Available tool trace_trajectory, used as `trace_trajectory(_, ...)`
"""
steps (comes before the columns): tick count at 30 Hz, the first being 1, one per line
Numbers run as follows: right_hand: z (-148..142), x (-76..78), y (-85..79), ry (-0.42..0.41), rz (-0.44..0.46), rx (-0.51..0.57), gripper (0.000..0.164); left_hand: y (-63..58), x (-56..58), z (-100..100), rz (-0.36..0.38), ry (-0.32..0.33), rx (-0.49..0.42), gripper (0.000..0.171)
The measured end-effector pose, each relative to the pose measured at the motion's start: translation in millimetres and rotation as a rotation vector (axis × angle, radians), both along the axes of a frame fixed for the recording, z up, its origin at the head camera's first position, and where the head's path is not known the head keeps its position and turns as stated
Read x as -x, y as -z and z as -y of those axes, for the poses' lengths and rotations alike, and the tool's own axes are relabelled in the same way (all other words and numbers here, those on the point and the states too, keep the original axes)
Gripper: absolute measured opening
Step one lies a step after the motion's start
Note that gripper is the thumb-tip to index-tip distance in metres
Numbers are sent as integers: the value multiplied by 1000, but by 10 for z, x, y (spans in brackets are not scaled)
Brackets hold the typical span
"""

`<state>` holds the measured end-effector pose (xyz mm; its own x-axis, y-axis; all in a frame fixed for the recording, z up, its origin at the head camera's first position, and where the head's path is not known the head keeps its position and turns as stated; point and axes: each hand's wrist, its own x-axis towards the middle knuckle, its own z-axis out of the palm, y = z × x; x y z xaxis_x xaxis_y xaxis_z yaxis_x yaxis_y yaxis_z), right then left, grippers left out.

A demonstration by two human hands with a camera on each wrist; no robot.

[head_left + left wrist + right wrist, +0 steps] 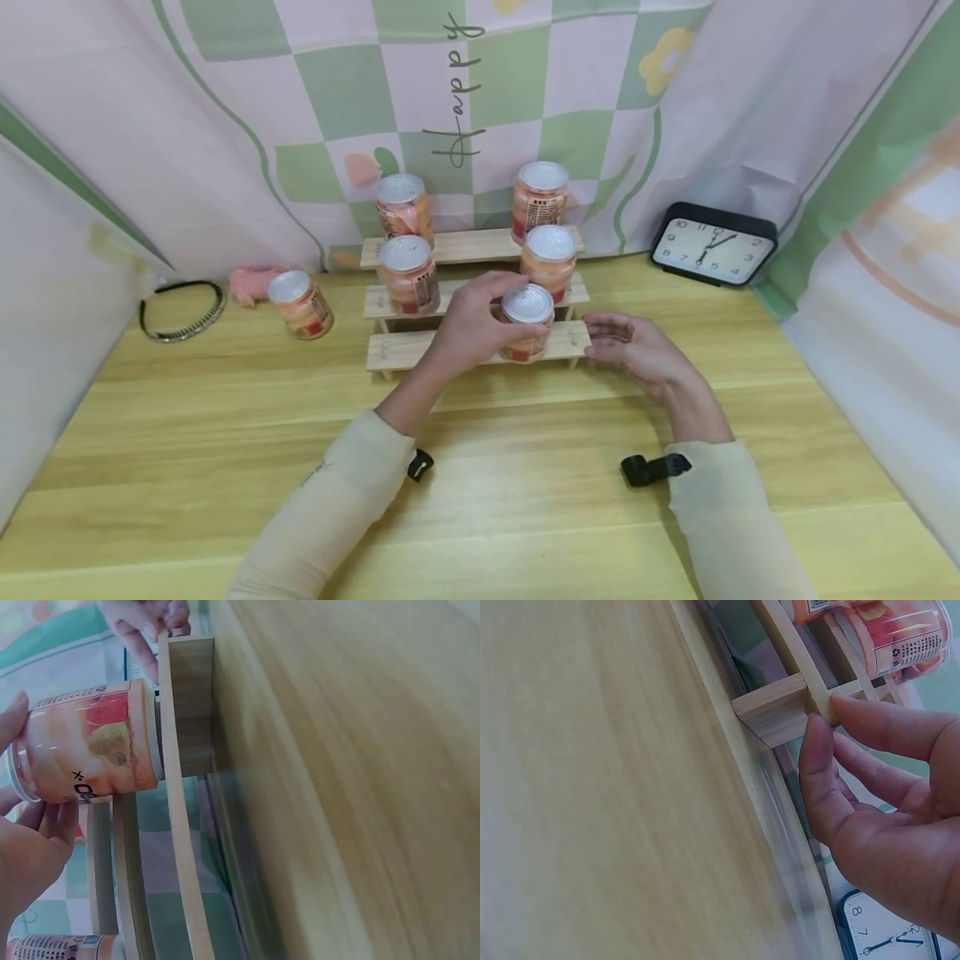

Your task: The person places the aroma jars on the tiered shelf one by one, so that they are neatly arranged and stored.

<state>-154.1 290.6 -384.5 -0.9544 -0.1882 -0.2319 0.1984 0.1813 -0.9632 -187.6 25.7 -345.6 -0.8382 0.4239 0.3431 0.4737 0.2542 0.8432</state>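
My left hand [472, 323] grips a fruit can [528, 310] with a ribbed silver lid, thumb and fingers around its sides. The can stands upright at the lowest board of a three-step wooden rack [405, 350]. In the left wrist view its base [154, 735] is against or just above that board; I cannot tell which. With thumb and forefinger, my right hand [633, 348] pinches the right end of the lowest board [819, 697]. Behind the held can, another can [551, 265] sits on the middle step, with a matching one [411, 279] at that step's left.
Two more cans, a left one [402, 204] and a right one [540, 200], occupy the top step. Left of the rack are a single can [302, 307], a pink item [251, 285] and a black headband [183, 333]. A black-framed clock [712, 246] stands at the right.
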Motion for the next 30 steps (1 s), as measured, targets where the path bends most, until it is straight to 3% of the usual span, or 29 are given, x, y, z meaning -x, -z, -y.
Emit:
trace_trajectory(8,-11,-4,17,-12,1,5,62,52,-31,-71,-104,-24,66,67)
trace_trajectory(20,-16,7,12,-18,-8,-2,61,69,-48,-134,-102,-51,70,68)
trace_trajectory(30,-12,7,15,-18,-5,-2,62,85,-62,-215,-155,-56,78,65)
